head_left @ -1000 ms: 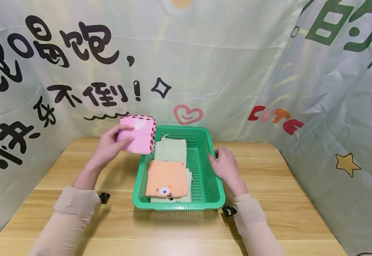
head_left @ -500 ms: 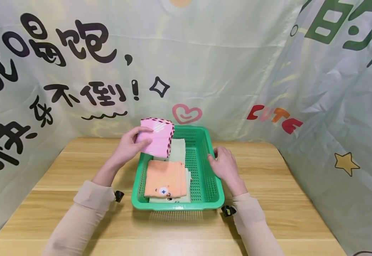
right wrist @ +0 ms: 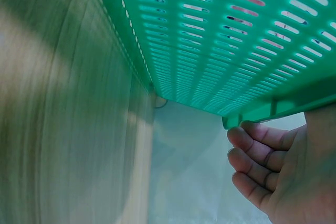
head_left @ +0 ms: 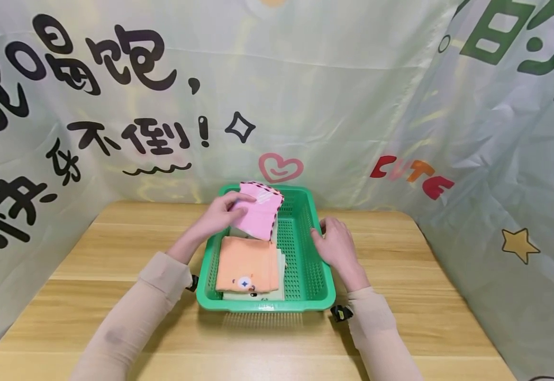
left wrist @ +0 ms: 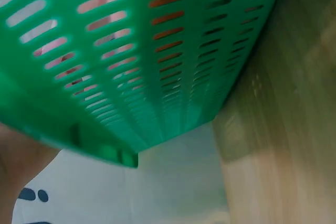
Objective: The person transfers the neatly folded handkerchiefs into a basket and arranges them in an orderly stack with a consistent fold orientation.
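Note:
My left hand (head_left: 226,211) pinches a folded pink towel (head_left: 261,209) with a dark checkered edge, thumb on its near side. It is over the back left of a green plastic basket (head_left: 325,302), mostly covering a pale green towel there. In the front left of the basket lies a folded orange towel (head_left: 247,259) with a small bear face, on top of a pale towel (head_left: 282,270). My right hand (head_left: 336,243) holds the basket's right rim, thumb inside; in the right wrist view its curled fingers (right wrist: 254,174) are outside, under the rim.
The basket stands on a wooden table (head_left: 267,349). A printed cloth curtain (head_left: 343,106) hangs behind and along the sides. Inside, the right strip of perforated basket floor (head_left: 292,264) shows bare. Black wrist cameras (head_left: 341,313) sit near the sleeves.
My left hand has carried the pink towel rightward and slightly down, from beyond the basket's left rim to over its back left part. The right hand stays on the rim.

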### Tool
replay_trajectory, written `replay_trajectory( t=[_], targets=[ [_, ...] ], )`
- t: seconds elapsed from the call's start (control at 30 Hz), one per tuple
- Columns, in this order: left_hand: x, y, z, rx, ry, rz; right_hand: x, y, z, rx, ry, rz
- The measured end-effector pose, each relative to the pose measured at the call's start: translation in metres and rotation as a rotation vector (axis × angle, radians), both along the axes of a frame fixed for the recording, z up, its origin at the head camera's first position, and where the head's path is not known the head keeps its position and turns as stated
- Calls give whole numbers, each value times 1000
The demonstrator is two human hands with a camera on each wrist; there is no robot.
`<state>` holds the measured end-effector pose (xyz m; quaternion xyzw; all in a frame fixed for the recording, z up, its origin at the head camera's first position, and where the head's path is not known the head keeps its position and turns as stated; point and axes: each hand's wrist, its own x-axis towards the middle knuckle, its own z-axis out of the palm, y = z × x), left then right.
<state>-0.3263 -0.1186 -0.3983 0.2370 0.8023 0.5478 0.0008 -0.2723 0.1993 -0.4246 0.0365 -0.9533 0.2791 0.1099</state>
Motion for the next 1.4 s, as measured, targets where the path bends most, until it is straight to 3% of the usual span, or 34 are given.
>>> replay_trajectory(
  t=[0.2, 0.3, 0.4, 0.53, 0.83, 0.93, 1.13, 1.4],
  targets=[
    [-8, 9, -5, -74, -26, -99, -1, -1, 1, 6, 0, -2],
    [-10, 12, -8, -180, 7, -116, -1, -1, 3, 3, -1, -2],
    [-9, 15, -10, -329, 90, -125, 0, -2, 4, 2, -1, -2],
    [-6, 18, -11, -484, 206, -111, 1, -1, 4, 4, 1, -1],
    [-4, 11, -12, -715, 333, -18, 1, -1, 4, 6, 3, 2],
    [-4, 6, -14, -788, 318, 20, 1, -1, 4, 4, -2, 2],
    [-3, 1, -14, -835, 242, 67, 1, 0, 3, -2, 0, -4],
    [-1, 2, -13, -925, 179, 81, 1, 0, 3, 4, -6, -1]
  ],
)
